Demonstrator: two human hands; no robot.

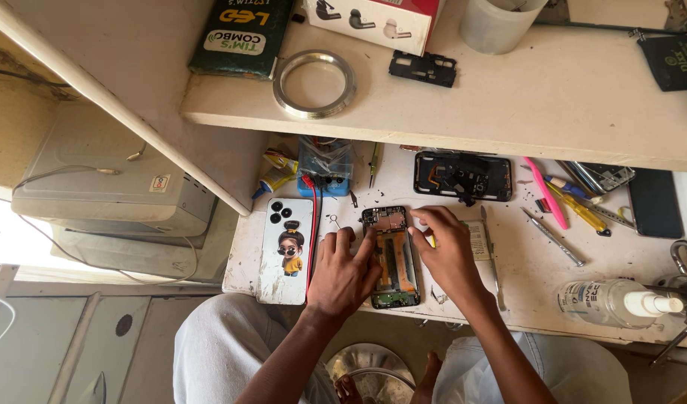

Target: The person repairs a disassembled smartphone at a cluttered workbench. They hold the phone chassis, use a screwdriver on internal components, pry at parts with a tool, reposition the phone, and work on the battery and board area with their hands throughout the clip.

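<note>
Figure: head view, looking down on a repair tabletop (523,277). I saw the opened phone (392,258) lying flat near the front edge, back cover off and its boards and orange inner frame exposed, long axis running from 12 to 6 o'clock. Lying flat left both hands free to work on it rather than carry it.

My reading of the left hand (343,273) was that it lay palm down at the phone's 9 o'clock side, fingers spread and loosely extended, fingertips pressing on the left rim. It gripped nothing and probably steadied the body against sliding. The right hand (448,251) sat at 3 o'clock, fingers curled toward the upper board. A bit of yellow showed beneath it; I could not tell whether that was a tool in its grasp.

The removed back cover (287,251), bearing a cartoon figure, lay face up at 9 o'clock of the left hand, just beside it and apart from the phone. A second dark phone frame (463,176) rested at 12 o'clock. Screwdrivers (575,209) and a pink pry tool (547,193) lay at 2 o'clock, within reach. A clear bottle (617,303) lay on its side at 4 o'clock.
</note>
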